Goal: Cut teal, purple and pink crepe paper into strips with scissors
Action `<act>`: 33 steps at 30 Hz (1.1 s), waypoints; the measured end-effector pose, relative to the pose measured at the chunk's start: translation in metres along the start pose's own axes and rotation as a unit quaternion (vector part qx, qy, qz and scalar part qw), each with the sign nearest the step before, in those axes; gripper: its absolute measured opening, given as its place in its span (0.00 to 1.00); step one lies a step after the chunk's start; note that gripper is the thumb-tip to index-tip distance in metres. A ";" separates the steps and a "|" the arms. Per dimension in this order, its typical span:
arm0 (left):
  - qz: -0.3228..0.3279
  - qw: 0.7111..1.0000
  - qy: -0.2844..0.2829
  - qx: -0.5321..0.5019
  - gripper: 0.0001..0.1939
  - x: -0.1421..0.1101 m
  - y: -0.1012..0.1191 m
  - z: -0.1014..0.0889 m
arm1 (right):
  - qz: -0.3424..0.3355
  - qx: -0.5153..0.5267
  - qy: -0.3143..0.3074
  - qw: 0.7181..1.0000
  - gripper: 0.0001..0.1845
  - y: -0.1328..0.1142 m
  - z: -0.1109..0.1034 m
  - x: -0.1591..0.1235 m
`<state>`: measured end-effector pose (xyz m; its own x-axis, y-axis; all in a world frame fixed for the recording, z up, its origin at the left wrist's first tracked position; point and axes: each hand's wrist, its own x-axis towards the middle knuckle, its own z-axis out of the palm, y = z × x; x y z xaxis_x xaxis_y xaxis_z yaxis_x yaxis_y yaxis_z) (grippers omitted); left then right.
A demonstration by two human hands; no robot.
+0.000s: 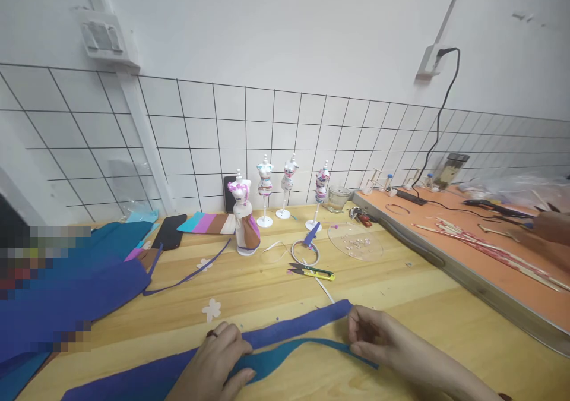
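A long purple fabric strip [303, 325] lies across the front of the wooden table, with a teal fabric strip [271, 359] curving beside it. Whether the two are one piece I cannot tell. My left hand [218, 359] is closed on the fabric, the teal part coming out between thumb and fingers. My right hand [376, 335] pinches at the right end of the strips, its fingertips partly hidden. Beyond the strips are yellow-handled thread snips [318, 271] and a white ring [305, 262] with a purple scrap on it.
Small white dress forms, one [244, 211] wearing brown and purple fabric, stand near the tiled wall. Folded fabric [102, 270] and a phone [169, 232] lie at left. A clear dish [356, 243] holds small beads. Another person's hand [552, 229] is over the orange table [472, 252].
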<state>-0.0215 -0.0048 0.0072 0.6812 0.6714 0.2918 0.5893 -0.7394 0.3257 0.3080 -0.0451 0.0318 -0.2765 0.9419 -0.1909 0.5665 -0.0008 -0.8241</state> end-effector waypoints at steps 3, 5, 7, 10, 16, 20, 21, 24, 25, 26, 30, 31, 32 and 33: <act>-0.002 1.000 0.007 -0.002 0.04 0.000 0.000 0.002 | -0.013 0.047 0.015 0.999 0.03 0.005 0.001 0.007; -0.005 1.000 0.003 0.001 0.03 0.000 0.000 0.002 | -0.012 0.060 0.030 0.998 0.04 0.011 0.001 0.011; -0.004 1.000 -0.005 0.005 0.05 0.001 -0.001 0.001 | -0.008 0.056 0.048 0.997 0.07 0.016 0.000 0.014; -0.004 1.000 -0.007 0.008 0.06 0.001 -0.002 -0.003 | -0.002 0.026 0.081 0.996 0.09 0.023 -0.002 0.016; -0.049 0.998 -0.029 -0.018 0.05 -0.007 -0.014 -0.014 | -0.015 0.000 0.090 0.996 0.04 0.031 -0.008 0.019; -0.116 0.992 -0.044 -0.036 0.12 -0.014 -0.028 -0.013 | -0.025 -0.005 0.101 0.995 0.04 0.035 -0.009 0.020; -0.137 0.988 -0.053 -0.045 0.12 -0.015 -0.031 -0.013 | -0.026 -0.008 0.107 0.994 0.04 0.036 -0.009 0.021; -0.189 0.976 -0.078 -0.074 0.11 -0.017 -0.035 -0.015 | -0.024 -0.013 0.120 0.992 0.06 0.042 -0.009 0.023; -0.200 0.973 -0.084 -0.084 0.11 -0.016 -0.035 -0.017 | -0.023 -0.011 0.123 0.992 0.06 0.044 -0.009 0.024; -0.210 0.969 -0.089 -0.091 0.10 -0.015 -0.035 -0.019 | -0.022 -0.009 0.127 0.992 0.07 0.046 -0.009 0.025; -0.256 0.949 -0.146 -0.111 0.07 -0.009 -0.030 -0.027 | -0.019 0.034 0.139 0.989 0.08 0.053 -0.009 0.026; -0.268 0.943 -0.161 -0.114 0.07 -0.007 -0.029 -0.028 | -0.022 0.056 0.144 0.988 0.09 0.056 -0.009 0.026; -0.275 0.938 -0.174 -0.117 0.08 -0.006 -0.028 -0.028 | -0.023 0.077 0.152 0.985 0.11 0.058 -0.010 0.024; -0.279 0.935 -0.182 -0.120 0.08 -0.005 -0.027 -0.028 | -0.022 0.093 0.162 0.982 0.12 0.059 -0.011 0.023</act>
<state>-0.0526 0.0132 0.0221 0.4261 0.8553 -0.2949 0.8125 -0.2183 0.5406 0.3441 -0.0199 -0.0154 -0.0195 0.9998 0.0013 0.3999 0.0090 -0.9165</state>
